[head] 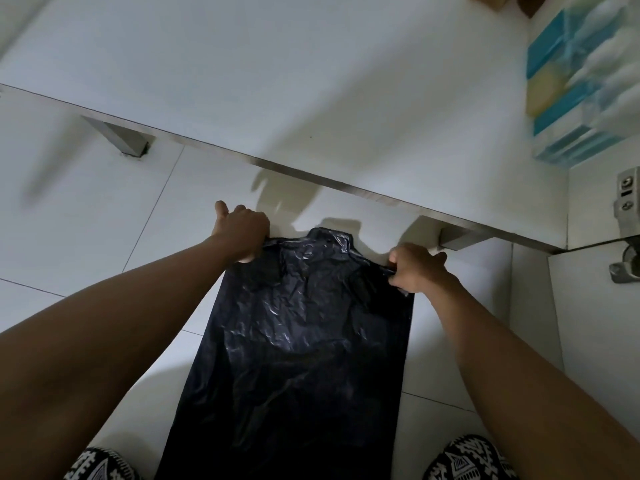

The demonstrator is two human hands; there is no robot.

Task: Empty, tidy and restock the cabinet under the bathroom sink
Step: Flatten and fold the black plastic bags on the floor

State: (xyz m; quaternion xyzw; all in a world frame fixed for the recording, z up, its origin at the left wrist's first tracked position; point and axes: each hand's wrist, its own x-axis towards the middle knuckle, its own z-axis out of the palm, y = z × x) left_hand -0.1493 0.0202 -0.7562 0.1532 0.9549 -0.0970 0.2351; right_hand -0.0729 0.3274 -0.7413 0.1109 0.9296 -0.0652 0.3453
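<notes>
A black plastic bag [304, 341] hangs flat in front of me, stretched between both hands above the tiled floor. My left hand [242, 232] grips its top left corner. My right hand [417, 268] pinches the top right edge. Beyond the bag lies the white floor of the open cabinet [311, 81], raised on short metal legs. At its far right a stack of blue, white and yellow plastic-wrapped packs [581, 81] stands against the side wall, blurred.
The open cabinet door [595, 306] with its metal hinges [627, 199] is at the right edge. A metal leg [124, 138] stands at the left, another [460, 239] just past my right hand. White floor tiles [104, 220] spread left. My patterned knees show at the bottom.
</notes>
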